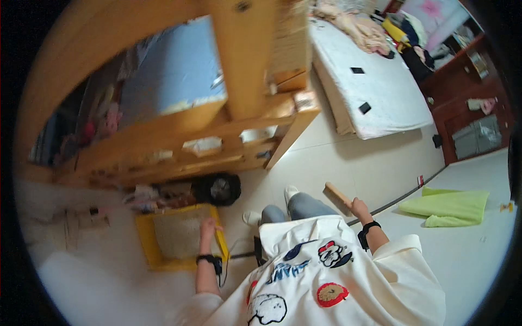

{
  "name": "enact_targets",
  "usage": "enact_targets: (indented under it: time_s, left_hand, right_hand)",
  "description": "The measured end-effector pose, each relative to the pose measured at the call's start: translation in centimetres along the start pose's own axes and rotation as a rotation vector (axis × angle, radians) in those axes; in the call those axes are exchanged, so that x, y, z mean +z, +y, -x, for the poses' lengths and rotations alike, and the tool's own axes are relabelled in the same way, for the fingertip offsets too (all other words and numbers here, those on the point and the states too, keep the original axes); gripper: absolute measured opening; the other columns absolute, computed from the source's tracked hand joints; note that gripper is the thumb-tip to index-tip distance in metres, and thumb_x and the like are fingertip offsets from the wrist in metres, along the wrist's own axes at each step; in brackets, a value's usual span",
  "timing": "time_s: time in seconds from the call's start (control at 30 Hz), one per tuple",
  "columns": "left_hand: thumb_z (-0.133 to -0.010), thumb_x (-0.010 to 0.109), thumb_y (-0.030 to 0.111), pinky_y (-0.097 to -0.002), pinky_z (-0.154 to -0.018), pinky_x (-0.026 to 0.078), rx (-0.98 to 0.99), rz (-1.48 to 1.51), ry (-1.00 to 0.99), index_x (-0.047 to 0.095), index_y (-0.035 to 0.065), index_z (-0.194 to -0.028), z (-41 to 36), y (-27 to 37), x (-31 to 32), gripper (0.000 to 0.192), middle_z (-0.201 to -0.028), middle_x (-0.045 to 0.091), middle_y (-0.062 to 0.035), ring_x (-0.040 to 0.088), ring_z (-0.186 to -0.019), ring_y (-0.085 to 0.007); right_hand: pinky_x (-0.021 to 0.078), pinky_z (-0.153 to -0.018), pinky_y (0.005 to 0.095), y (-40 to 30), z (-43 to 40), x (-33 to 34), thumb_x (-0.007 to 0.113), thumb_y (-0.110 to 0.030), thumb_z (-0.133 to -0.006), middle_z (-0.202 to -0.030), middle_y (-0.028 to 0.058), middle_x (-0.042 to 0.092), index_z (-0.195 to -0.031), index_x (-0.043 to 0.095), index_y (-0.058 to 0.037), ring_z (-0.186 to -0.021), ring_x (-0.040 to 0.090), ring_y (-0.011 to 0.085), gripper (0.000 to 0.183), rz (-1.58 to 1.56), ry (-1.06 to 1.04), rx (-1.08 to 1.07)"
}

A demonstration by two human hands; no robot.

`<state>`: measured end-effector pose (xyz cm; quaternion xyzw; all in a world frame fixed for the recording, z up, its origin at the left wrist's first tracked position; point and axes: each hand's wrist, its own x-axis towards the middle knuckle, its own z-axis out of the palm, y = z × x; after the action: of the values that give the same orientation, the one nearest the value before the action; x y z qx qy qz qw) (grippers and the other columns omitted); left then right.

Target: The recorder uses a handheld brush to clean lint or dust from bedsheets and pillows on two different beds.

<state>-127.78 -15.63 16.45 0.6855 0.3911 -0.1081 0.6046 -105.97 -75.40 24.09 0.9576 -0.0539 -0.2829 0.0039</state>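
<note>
My right hand (359,210) is closed around one end of a long, light wooden piece that looks like a brush (337,193); its underside is hard to make out. It points away from me over the tiled floor, beside my legs. On the other side, my left hand (209,229) appears over the right part of a yellow-rimmed box (143,240) with a pale beige interior. The fingers look curled, but blur hides whether they grip the rim or anything else. Both wrists wear black bands.
A wooden bunk bed (248,61) rises at the upper left. Below its frame sits a round black object (220,189). Beyond stands a bed with a white mattress (383,93), bearing two small dark items. A lime-green cloth (452,207) hangs on the white wall (461,252) to my right.
</note>
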Motion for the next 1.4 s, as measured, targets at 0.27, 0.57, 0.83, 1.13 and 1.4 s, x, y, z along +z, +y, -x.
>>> enact_targets:
  time_s: [0.27,0.57,0.83,1.13,1.4]
  left_hand:
    - [-0.079,0.053,0.015,-0.0354,-0.081,0.045,0.273,-0.664,-0.377,0.063,0.0065,-0.098,1.7,8.0,18.8,0.023,-0.095,0.062,-0.0151,0.059,-0.09,-0.0281]
    - [-0.078,0.05,0.014,-0.0374,-0.08,0.045,0.564,-0.7,-0.34,0.063,0.0071,-0.097,-4.0,26.4,42.1,0.023,-0.091,0.062,-0.0153,0.059,-0.089,-0.0299]
    - [-0.079,0.05,0.011,-0.0356,-0.084,0.04,0.842,-0.345,0.406,0.057,0.0007,-0.098,-8.2,52.2,43.7,0.022,-0.1,0.057,-0.0174,0.053,-0.096,-0.0307]
    - [-0.081,0.049,0.015,-0.0438,-0.095,0.03,0.747,-0.816,1.598,0.056,0.0053,-0.103,-6.8,67.4,29.7,0.025,-0.117,0.049,-0.0148,0.041,-0.112,-0.0327]
    - [-0.091,0.034,0.037,-0.0378,-0.074,0.043,-0.088,-1.012,1.613,0.058,0.0116,-0.106,-10.0,71.4,27.9,0.037,-0.097,0.061,-0.0072,0.057,-0.087,-0.0262]
  right_hand:
    - [0.0476,-0.077,0.0395,7.0,-2.3,-2.4,0.066,-0.046,-0.068,-0.095,0.0176,0.06,-0.102,0.05,-0.0003,-0.091,0.058,0.0314,0.059,-0.149,-0.082,0.188]
    - [0.049,-0.073,0.0402,21.7,-12.0,-3.2,0.064,-0.04,-0.065,-0.087,0.0193,0.062,-0.085,0.062,-0.0007,-0.082,0.061,0.0309,0.045,-0.325,-0.157,0.215]
    - [0.0479,-0.074,0.0419,23.4,-27.0,-13.0,0.062,-0.046,-0.07,-0.087,0.0194,0.061,-0.092,0.056,-0.0007,-0.083,0.06,0.0328,0.051,-0.253,-0.107,0.021]
    - [0.0468,-0.068,0.044,11.3,-45.4,-26.3,0.058,-0.049,-0.073,-0.082,0.0204,0.061,-0.089,0.053,-0.0002,-0.079,0.059,0.0363,0.051,-0.223,-0.016,-0.362]
    - [0.0477,-0.063,0.0455,3.7,-57.1,-37.8,0.055,-0.05,-0.076,-0.075,0.0213,0.061,-0.085,0.052,-0.0006,-0.072,0.06,0.0361,0.05,-0.065,0.057,-0.45]
